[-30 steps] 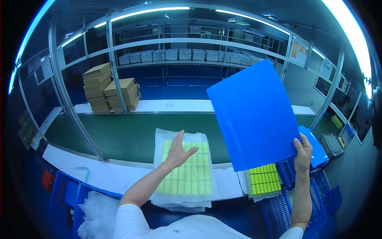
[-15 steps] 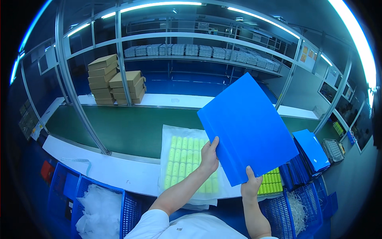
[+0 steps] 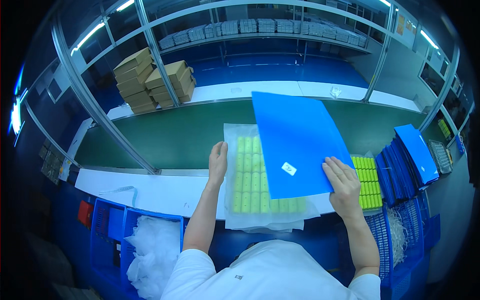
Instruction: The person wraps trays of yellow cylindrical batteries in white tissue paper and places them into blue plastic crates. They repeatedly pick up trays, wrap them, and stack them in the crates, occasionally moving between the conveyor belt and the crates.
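My right hand (image 3: 343, 184) grips the right edge of a flat blue plastic panel (image 3: 302, 145) with a small white label; its fingers lie on top and the thumb is hidden. Tilted, the panel covers part of rows of pale yellow-green cylinders (image 3: 243, 172) under a translucent white sheet (image 3: 231, 137). Beside that sheet's left edge, my left hand (image 3: 218, 162) is raised with fingers stretched out, holding nothing. More bright yellow-green cylinders (image 3: 370, 185) sit right of my right hand, uncovered.
Blue panels (image 3: 400, 160) are stacked at the right, beside a clear tray (image 3: 440, 156). Blue crates stand below the white table (image 3: 150, 190), one with white sheets (image 3: 152, 250), another with shredded strips (image 3: 396, 235). A green belt (image 3: 190, 132), metal posts and cardboard boxes (image 3: 135, 77) lie beyond.
My left hand has let go of the blue panel and moved left. The panel has been turned, showing its labelled face, and lowered over the cylinders. The view has tilted downward.
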A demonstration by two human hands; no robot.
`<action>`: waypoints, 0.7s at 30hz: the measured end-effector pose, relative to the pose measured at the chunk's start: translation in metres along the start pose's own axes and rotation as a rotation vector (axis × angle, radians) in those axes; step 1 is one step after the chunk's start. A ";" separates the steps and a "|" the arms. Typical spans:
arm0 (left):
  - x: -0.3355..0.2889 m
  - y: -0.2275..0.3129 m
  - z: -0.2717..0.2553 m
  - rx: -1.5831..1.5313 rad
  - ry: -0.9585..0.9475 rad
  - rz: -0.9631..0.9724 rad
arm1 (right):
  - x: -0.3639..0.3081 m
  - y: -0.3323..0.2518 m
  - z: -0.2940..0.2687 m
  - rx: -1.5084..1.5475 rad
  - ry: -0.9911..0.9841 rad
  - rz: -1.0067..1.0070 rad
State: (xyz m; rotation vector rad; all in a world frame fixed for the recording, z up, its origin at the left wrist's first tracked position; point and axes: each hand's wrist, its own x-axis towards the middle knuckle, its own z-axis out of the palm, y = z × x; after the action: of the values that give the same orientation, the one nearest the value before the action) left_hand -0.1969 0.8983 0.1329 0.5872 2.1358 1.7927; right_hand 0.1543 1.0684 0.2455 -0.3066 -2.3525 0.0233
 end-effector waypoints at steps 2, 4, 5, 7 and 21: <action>0.003 -0.005 -0.002 -0.118 -0.037 -0.177 | 0.004 -0.019 0.018 0.000 -0.075 -0.070; 0.003 -0.001 -0.001 -0.198 -0.040 -0.303 | -0.002 -0.031 0.041 0.013 -0.139 -0.096; 0.004 0.000 0.001 -0.219 -0.067 -0.326 | -0.005 -0.037 0.050 0.016 -0.169 -0.085; 0.004 0.000 0.001 -0.263 -0.109 -0.372 | -0.015 -0.054 0.069 0.033 -0.254 -0.072; -0.010 -0.072 0.016 -0.172 -0.351 -0.245 | -0.058 -0.030 0.123 0.402 -0.517 0.236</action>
State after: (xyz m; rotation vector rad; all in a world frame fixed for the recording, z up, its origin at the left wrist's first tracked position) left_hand -0.1895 0.8970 0.0587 0.5254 1.7198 1.5851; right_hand 0.1029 1.0348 0.1206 -0.4111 -2.7221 0.7601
